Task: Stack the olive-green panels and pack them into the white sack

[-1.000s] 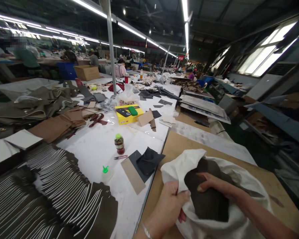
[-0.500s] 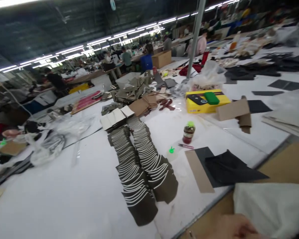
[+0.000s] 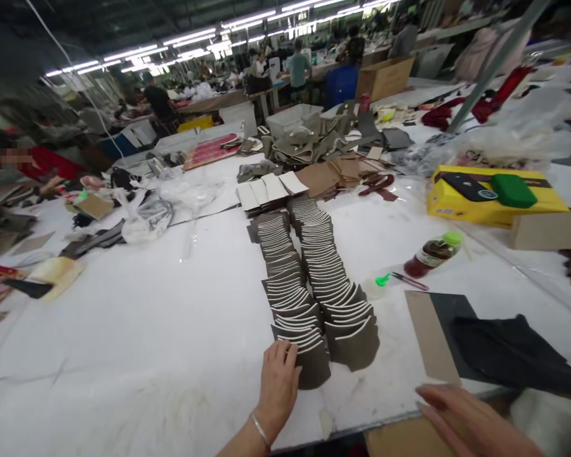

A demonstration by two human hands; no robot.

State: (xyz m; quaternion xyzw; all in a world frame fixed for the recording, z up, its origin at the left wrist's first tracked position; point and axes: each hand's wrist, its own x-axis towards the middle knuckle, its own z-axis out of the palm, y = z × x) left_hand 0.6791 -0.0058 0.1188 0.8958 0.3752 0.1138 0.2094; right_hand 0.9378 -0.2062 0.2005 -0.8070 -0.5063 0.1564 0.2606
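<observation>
Two long rows of overlapping dark olive pieces with white curved edges lie on the white table, a left row [image 3: 292, 279] and a right row [image 3: 330, 273]. My left hand [image 3: 280, 381] rests at the near end of the left row, fingers slightly bent over the left edge of its front pieces; no piece is visibly gripped. Over the table's front edge, my right hand [image 3: 471, 416] is open, thumb and fingers apart, with nothing in it. Nearest to it are a beige strip [image 3: 433, 336] and a black cloth [image 3: 514, 349].
Right of the rows are thread snips [image 3: 410, 281], a small green-capped bottle [image 3: 380, 281], a tilted jar [image 3: 431, 255] and a yellow box [image 3: 485, 203]. White stacked pieces [image 3: 271, 190] and brown pieces [image 3: 330, 174] lie behind. A person in red [image 3: 57, 164] is at far left.
The view has shifted right to left and closer to the rows. My left hand has come into view at the left row. My right hand now shows apart from the white cloth, fingers spread.
</observation>
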